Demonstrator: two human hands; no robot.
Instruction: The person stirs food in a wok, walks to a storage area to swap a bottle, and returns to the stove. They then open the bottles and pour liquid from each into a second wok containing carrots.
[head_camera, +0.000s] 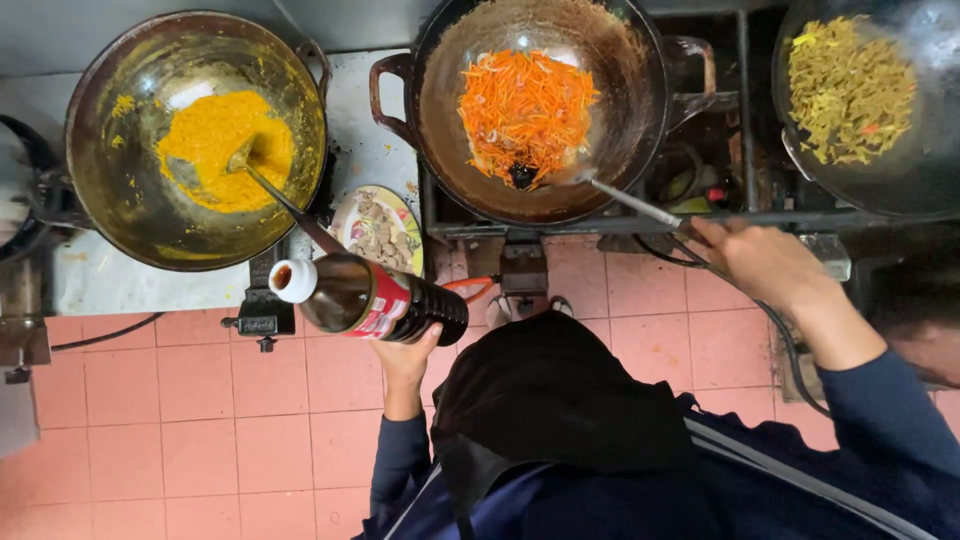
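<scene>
With the bottle (375, 298) of dark sauce gripped from below by the curled fingers of the left hand (405, 360), its open mouth is best swung right over the carrots (525, 105) in the middle wok (540, 105), tipped gradually, while the ladle (610, 192), clasped in the closed right hand (765, 262), is kept stirring.

The black wok of yellow-green shredded food (860, 100) was cut off by the right and top edges. The dark glass sauce bottle (375, 300) hid most of the left hand (405, 362). The small patterned plate (378, 228) showed only partly.
</scene>
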